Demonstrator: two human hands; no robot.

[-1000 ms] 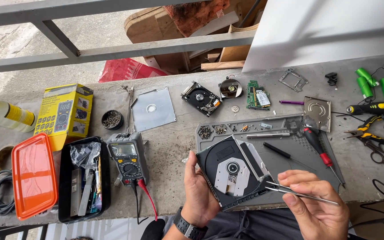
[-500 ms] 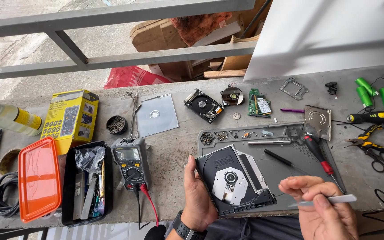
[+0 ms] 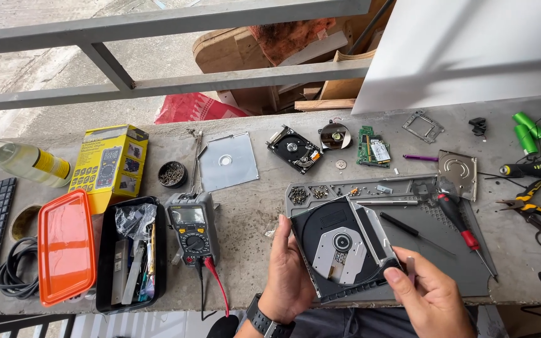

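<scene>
My left hand (image 3: pixel 286 275) grips the left edge of a black optical disc drive (image 3: pixel 339 247), which lies open side up with its silver spindle plate showing. The drive is tilted over the near part of a grey work mat (image 3: pixel 452 256). At the drive's near right corner is my right hand (image 3: pixel 430 297), with its fingertips touching that corner. A thin pair of silver tweezers (image 3: pixel 411 268) is pinched between its fingers, and only a short piece of them shows.
A red-handled screwdriver (image 3: pixel 464 233) and a black rod lie on the mat. To the left are a multimeter (image 3: pixel 190 228) with leads, a black tool box (image 3: pixel 129 260) and an orange lid (image 3: pixel 64 247). Farther back lie a hard disk (image 3: pixel 293 149) and a circuit board (image 3: pixel 372 147). Pliers (image 3: pixel 533 203) and green batteries (image 3: pixel 540 134) lie at the right.
My right hand drew the tweezers in from across the drive's front and moved to its near right corner. My left hand kept its hold on the drive.
</scene>
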